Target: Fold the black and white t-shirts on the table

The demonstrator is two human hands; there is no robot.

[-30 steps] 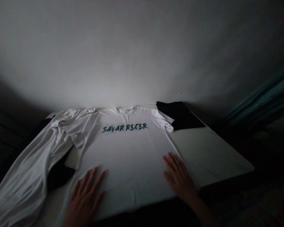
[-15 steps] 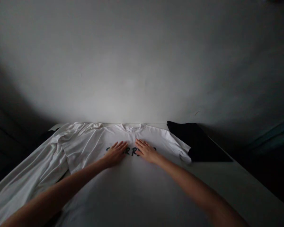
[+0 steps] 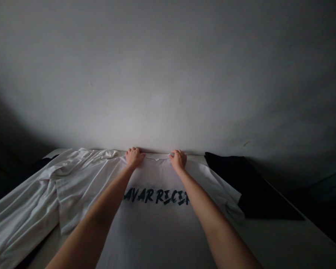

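A white T-shirt [image 3: 156,228] with dark lettering across its chest lies spread out in front of me, its neckline toward the wall. At the left side of the neckline, my left hand [image 3: 134,157] has its fingers curled over the shirt's shoulder edge. My right hand [image 3: 178,159] pinches the fabric at the right side of the neckline. Both hands hide the cloth directly beneath them. My forearms cross over the shirt and cover the ends of the lettering.
Rumpled white cloth [image 3: 25,201] lies along the left side, beside the shirt's left sleeve. A folded black cloth [image 3: 257,190] lies on the right, partly under the right sleeve. The pale table surface [image 3: 280,239] meets a plain grey wall [image 3: 162,82] at the back.
Both hands have moved from lying flat on the lettering up to the shirt's neckline, farther apart, and their fingers have closed there. More of the lettering shows. The view has shifted slightly.
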